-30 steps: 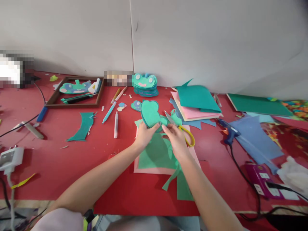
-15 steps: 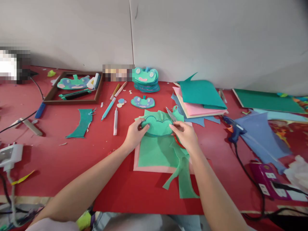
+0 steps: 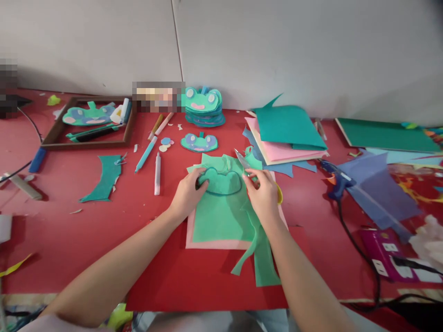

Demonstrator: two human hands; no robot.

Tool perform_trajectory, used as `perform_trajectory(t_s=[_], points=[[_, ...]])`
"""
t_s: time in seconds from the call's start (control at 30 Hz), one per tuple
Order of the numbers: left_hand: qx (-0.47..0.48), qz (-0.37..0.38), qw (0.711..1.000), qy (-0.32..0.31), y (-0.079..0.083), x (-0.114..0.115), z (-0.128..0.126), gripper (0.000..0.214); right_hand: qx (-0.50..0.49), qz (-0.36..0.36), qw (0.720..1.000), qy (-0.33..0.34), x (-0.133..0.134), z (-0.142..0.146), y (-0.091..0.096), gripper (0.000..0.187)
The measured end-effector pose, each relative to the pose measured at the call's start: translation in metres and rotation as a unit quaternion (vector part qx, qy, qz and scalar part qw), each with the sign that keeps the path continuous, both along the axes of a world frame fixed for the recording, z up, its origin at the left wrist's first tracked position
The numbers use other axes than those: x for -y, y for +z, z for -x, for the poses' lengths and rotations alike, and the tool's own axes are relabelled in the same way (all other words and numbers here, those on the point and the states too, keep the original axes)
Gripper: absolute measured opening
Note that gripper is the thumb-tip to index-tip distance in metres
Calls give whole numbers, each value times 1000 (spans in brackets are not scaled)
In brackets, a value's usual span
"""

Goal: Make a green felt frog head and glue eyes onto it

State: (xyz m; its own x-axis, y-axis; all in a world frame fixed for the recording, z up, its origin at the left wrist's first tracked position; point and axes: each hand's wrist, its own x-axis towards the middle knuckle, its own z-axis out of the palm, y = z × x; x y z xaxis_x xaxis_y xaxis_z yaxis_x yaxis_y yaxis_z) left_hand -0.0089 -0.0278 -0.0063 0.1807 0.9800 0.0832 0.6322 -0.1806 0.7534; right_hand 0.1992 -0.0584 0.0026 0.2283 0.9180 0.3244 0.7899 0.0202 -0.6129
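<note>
My left hand (image 3: pixel 188 191) pinches the left end of a green felt frog-head cutout (image 3: pixel 221 182), which has a dark outline along its edge. My right hand (image 3: pixel 258 186) is closed around scissors (image 3: pixel 242 159), just right of the cutout and apart from it. The blades point up and left, and a yellow bit of handle shows beyond the hand. Beneath both hands a light green felt sheet (image 3: pixel 221 226) lies over a pink sheet (image 3: pixel 189 240). Cut green strips (image 3: pixel 265 263) trail below my right hand.
Finished frog faces (image 3: pixel 202 103) are stacked at the back, with a single one (image 3: pixel 200 142) in front. Markers (image 3: pixel 157 173) lie left of my hands, beyond them a wooden tray (image 3: pixel 86 146). Folded felt (image 3: pixel 290 127) and a blue glue gun (image 3: pixel 341 180) with a cord are at right.
My right hand has let go of the cutout's right end, and a gap shows between them. My left hand still holds the other end. The view has shifted slightly.
</note>
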Motion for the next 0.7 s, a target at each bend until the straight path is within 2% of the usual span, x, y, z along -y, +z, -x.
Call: perform_trajectory(t_s=[0.13,0.33,0.47,0.7], points=[[-4,6,1000,-1,0,-1,0,34,78,-2,995,-55,3,-12,-2,31],[-5,5,1000,-4,-1,-2,1,34,100,26,993,-58,-3,-23,-18,48],[2,6,1000,-5,-3,-2,2,34,96,34,994,-39,0,-21,-13,52],[8,1,1000,-13,-3,-3,2,32,125,38,989,-72,-3,-14,-5,45]])
